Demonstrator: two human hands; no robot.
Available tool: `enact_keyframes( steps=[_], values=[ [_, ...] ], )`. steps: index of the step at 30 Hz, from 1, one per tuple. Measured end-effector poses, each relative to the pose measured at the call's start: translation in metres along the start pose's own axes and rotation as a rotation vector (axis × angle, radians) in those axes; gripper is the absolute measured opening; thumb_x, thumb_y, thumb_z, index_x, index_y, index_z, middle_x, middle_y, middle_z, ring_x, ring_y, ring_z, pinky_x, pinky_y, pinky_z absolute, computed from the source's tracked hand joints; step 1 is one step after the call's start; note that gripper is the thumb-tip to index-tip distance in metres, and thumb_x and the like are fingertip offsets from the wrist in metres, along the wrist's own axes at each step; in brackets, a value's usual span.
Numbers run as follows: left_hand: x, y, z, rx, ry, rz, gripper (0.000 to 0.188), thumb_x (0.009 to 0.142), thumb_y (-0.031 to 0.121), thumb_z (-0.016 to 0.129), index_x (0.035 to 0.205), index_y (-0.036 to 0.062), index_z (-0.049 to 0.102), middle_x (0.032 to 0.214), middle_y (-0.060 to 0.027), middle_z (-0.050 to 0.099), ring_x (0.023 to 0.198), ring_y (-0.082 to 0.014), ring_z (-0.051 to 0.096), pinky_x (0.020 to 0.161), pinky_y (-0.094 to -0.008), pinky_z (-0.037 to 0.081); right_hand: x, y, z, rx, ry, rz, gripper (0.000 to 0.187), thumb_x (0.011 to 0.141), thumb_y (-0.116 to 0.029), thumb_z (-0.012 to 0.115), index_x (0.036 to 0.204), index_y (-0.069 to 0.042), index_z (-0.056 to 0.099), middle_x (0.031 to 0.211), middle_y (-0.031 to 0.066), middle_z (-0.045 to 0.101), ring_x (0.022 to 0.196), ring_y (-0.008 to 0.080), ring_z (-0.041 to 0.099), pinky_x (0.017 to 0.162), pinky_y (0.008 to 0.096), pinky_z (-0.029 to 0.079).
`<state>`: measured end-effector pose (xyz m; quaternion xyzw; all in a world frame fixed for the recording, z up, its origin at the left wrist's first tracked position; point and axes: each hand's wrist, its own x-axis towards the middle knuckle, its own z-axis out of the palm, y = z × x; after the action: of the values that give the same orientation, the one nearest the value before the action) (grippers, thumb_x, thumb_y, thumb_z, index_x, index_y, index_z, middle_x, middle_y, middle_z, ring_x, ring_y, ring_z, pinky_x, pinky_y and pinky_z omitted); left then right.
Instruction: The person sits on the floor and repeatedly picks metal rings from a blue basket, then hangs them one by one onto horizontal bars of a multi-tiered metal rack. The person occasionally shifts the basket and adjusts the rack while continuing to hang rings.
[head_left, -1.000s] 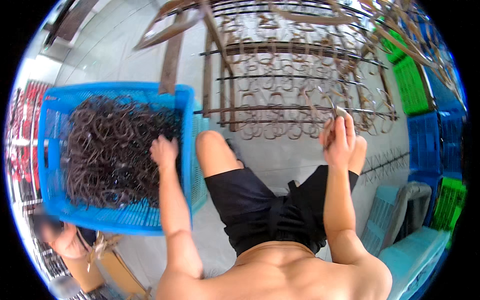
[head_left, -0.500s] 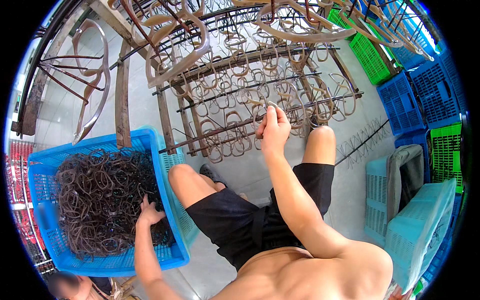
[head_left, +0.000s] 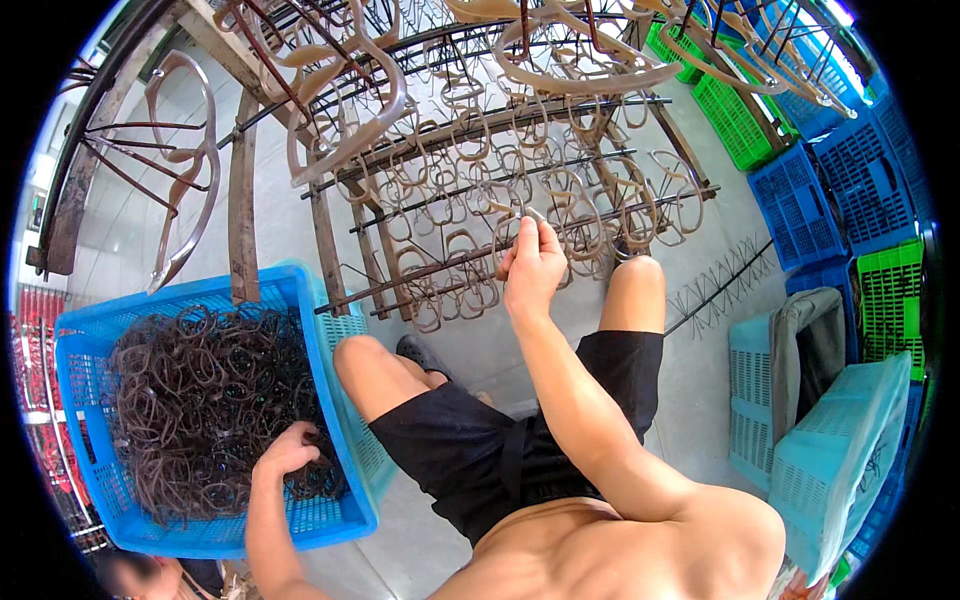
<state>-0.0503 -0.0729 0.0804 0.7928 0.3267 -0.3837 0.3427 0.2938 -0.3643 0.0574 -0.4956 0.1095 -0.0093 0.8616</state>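
Note:
My left hand is low in a blue basket, at the right side of a heap of dark brown loop-shaped frames. Its fingers are curled down into the heap, and what they grip is hidden. My right hand is raised in front of a rack hung with rows of pale brown loop-shaped frames. Thumb and finger pinch a small pale piece, whose full outline blends with the frames behind it.
Large hanging frames and wooden posts stand close at upper left. Blue crates and green crates are stacked at right, beside pale turquoise baskets. A wire rod lies right of my knee. Another person is at lower left.
My left hand has moved slightly down and left in the basket, and its spread fingers have curled. My right hand has shifted slightly left, still pinching the pale piece.

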Motion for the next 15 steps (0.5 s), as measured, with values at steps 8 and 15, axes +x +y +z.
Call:
enact_keyframes(
  steps=[8, 15],
  values=[
    [0.018, -0.022, 0.014, 0.544, -0.015, -0.011, 0.064, 0.064, 0.016, 0.07, 0.124, 0.0078, 0.049, 0.103, -0.0204, 0.062, 0.102, -0.0344, 0.058, 0.087, -0.0378, 0.047, -0.011, 0.006, -0.003, -0.28, -0.127, -0.073, 0.018, 0.093, -0.018, 0.054, 0.088, -0.001, 0.059, 0.057, -0.0042, 0.046, 0.046, 0.0045, 0.039, 0.042, 0.023, 0.033],
    [0.026, 0.005, 0.019, 0.435, 0.117, -0.065, 0.041, 0.07, 0.018, 0.068, 0.11, 0.0093, 0.061, 0.1, -0.0196, 0.063, 0.1, -0.0326, 0.059, 0.084, -0.0406, 0.048, 0.004, 0.008, -0.013, -0.583, -0.146, -0.278, 0.018, 0.09, -0.016, 0.056, 0.085, 0.001, 0.057, 0.057, 0.0078, 0.052, 0.049, 0.0117, 0.043, 0.048, 0.0309, 0.038]
  ],
)
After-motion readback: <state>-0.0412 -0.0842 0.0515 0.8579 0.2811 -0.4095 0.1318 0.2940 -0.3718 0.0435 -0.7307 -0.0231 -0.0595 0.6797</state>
